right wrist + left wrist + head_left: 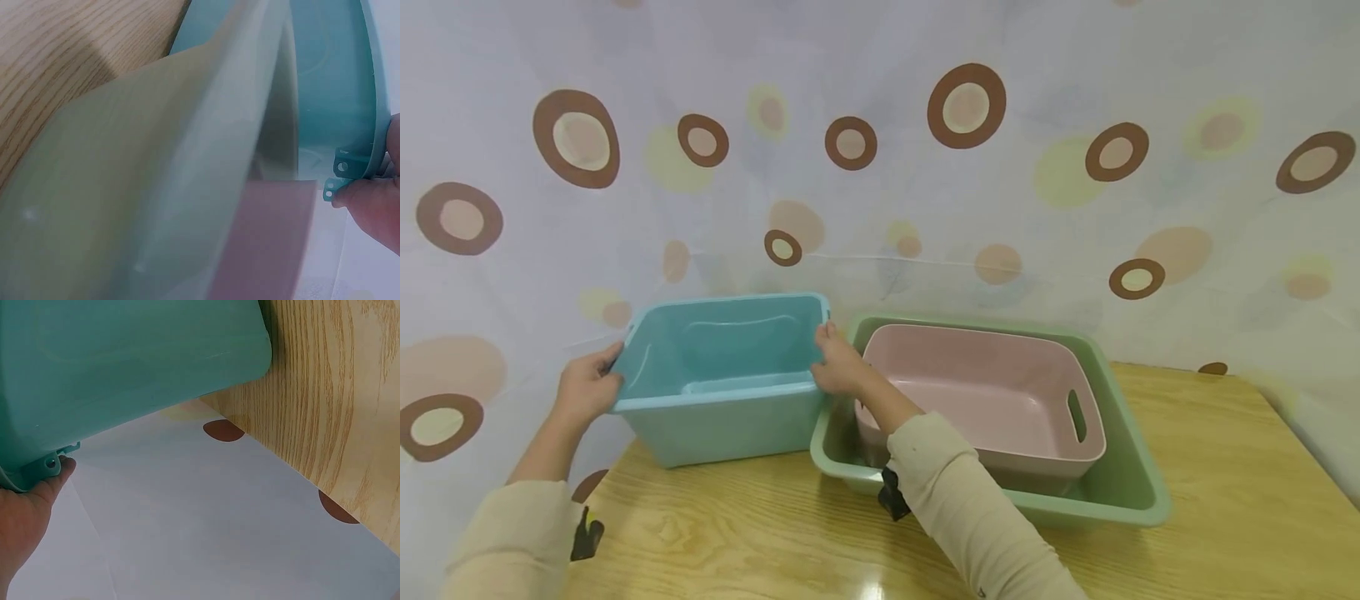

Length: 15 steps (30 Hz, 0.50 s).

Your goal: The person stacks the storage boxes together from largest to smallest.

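A teal plastic storage bin (722, 429) stands upright at the left of the table, with nothing seen inside it. My left hand (587, 383) grips its left rim; in the left wrist view the thumb and fingers of that hand (31, 512) are at a small tab under the rim. At the bin's right rim, my right hand (838, 362) holds the edge, and the right wrist view shows its fingers (375, 206) by similar tabs. To the right, a pink bin (970, 408) with a handle slot sits inside a larger green bin (1127, 467).
The wooden table (730, 525) runs under all the bins. Behind it hangs a pale cloth (880, 208) with brown and yellow spots. The green bin's left rim is close against the teal bin, and my right forearm crosses over the green bin.
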Each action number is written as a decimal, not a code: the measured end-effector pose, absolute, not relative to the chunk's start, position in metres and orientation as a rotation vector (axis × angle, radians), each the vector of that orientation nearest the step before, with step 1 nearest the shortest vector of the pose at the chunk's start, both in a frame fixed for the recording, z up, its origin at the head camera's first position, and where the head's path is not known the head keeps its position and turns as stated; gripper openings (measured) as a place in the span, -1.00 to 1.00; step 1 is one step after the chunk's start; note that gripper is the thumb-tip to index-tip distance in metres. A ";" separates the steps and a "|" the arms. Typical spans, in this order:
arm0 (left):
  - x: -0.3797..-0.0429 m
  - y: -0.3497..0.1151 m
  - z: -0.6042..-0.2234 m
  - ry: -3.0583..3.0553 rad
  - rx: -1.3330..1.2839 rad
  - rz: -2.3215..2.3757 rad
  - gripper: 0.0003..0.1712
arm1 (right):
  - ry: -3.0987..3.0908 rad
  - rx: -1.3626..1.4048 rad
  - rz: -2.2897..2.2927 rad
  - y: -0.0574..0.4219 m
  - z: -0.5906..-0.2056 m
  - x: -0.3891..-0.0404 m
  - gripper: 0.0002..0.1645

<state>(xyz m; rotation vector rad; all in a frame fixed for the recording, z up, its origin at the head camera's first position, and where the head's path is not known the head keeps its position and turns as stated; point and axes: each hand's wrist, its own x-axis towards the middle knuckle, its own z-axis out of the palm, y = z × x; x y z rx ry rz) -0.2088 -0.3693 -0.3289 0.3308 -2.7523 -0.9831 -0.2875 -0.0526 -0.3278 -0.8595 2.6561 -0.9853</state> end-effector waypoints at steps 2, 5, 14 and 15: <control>-0.208 -0.369 -0.325 -2.757 0.318 -0.963 -0.33 | 2.658 -0.868 -0.991 -0.052 -0.326 -0.287 -0.24; -0.206 -0.369 -0.318 -2.752 0.302 -0.946 -0.35 | 2.660 -0.880 -1.002 -0.051 -0.320 -0.287 -0.24; -0.205 -0.368 -0.299 -2.715 0.287 -0.903 -0.34 | 2.657 -0.916 -0.996 -0.049 -0.298 -0.286 -0.25; -0.204 -0.368 -0.297 -2.711 0.290 -0.905 -0.34 | 2.659 -0.929 -0.991 -0.048 -0.296 -0.286 -0.25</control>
